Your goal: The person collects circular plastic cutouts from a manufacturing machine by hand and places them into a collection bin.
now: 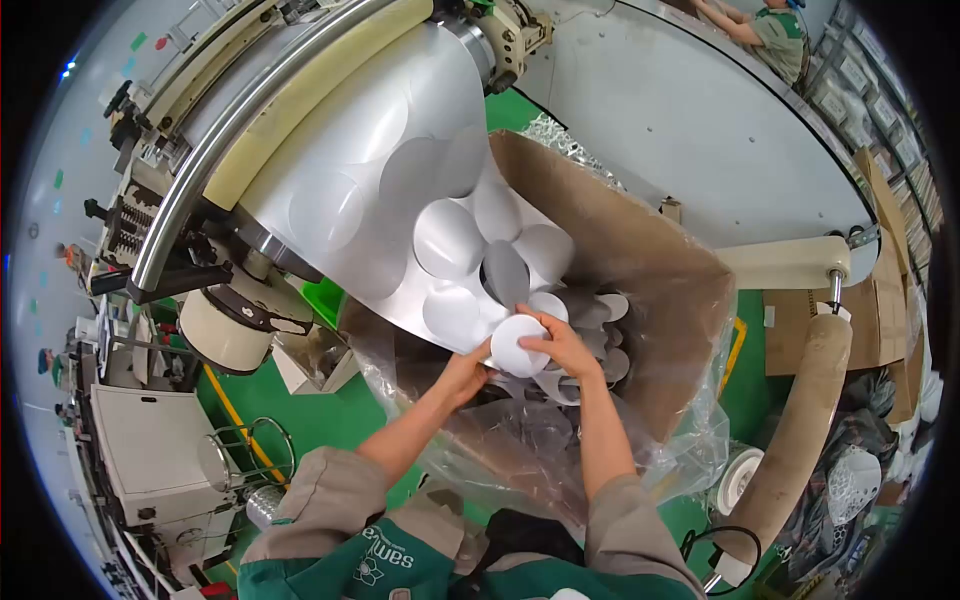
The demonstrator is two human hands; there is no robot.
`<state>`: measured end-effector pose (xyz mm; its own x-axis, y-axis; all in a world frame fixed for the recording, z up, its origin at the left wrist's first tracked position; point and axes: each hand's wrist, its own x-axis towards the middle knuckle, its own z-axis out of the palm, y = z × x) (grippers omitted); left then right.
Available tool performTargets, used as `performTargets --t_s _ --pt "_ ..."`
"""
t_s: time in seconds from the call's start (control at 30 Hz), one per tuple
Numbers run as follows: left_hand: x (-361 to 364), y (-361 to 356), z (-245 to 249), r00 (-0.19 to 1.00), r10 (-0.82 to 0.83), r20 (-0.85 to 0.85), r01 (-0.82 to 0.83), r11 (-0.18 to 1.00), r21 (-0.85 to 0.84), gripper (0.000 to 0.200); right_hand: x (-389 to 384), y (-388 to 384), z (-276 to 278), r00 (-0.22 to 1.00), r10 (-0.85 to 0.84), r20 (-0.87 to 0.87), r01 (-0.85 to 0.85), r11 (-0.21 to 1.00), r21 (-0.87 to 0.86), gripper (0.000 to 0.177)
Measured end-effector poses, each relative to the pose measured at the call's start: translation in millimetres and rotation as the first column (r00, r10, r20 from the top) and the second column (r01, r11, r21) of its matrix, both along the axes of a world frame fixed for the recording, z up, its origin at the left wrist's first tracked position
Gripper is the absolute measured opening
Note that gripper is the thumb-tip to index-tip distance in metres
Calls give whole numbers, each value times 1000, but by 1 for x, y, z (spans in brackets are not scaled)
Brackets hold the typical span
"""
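A round white disc (519,346) is between my two hands, above a large cardboard box (640,250). My right hand (567,350) grips its right edge, thumb on the face and other fingers partly behind it. At the lower left edge, my left hand (464,378) closes on the disc, its fingertips partly hidden. Beyond my hands, a silvery-white sheet (350,200) with round cuts slopes from the machine into the box. Several discs, such as one pale disc (447,238), lie on or in the sheet. A grey disc (505,273) stands tilted just past my right fingertips.
A curved metal bar (215,150) and a roller run along the machine at upper left. Clear plastic (520,450) lines the box's near side. At right stands a brown padded roller (800,430). Another person (780,40) works at far upper right.
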<state>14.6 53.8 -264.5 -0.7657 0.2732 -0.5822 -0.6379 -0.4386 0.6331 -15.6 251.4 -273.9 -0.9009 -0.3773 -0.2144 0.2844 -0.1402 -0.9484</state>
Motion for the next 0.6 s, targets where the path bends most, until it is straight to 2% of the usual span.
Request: performTargets --t_s 0.1,0.13,0.23,0.27,0.3,0.33,0.37,0.4,0.43,0.5,0.53,0.6 --pt "11 -6 19 988 -14 151 -44 928 370 39 34 22 5 991 90 95 -96 994 61 29" --pt "10 -1 27 976 -17 215 -70 919 389 42 46 23 7 994 79 74 -83 994 65 23" --pt "10 9 36 978 -135 161 59 913 404 43 63 30 8 995 -24 102 12 993 119 22" --pt "5 8 36 971 -200 131 142 922 359 47 68 38 8 993 -102 58 90 978 188 21" --pt "3 5 37 963 -206 171 191 976 99 54 74 55 -4 984 -179 3 168 927 335 20" --pt "-2 0 37 968 -173 184 198 972 -128 59 83 75 -6 965 -262 16 241 908 343 20" --pt "-6 -6 34 972 -140 188 199 917 -345 63 86 83 8 938 -345 28 314 881 355 21" --pt "-11 -16 17 987 -104 119 143 914 -381 66 92 84 21 898 -435 59 411 880 238 22" --pt "-15 -16 3 1000 17 12 -12 947 -320 59 91 81 45 849 -519 96 508 853 124 24" --pt "-16 -6 -3 968 173 -180 -179 984 -17 53 85 83 53 859 -511 27 501 851 158 28" --pt "-12 0 0 968 202 -150 -201 979 25 52 83 87 53 821 -571 11 559 808 187 29" --pt "6 6 9 979 152 -134 -161 985 -58 52 96 100 62 717 -697 -14 672 686 278 30"
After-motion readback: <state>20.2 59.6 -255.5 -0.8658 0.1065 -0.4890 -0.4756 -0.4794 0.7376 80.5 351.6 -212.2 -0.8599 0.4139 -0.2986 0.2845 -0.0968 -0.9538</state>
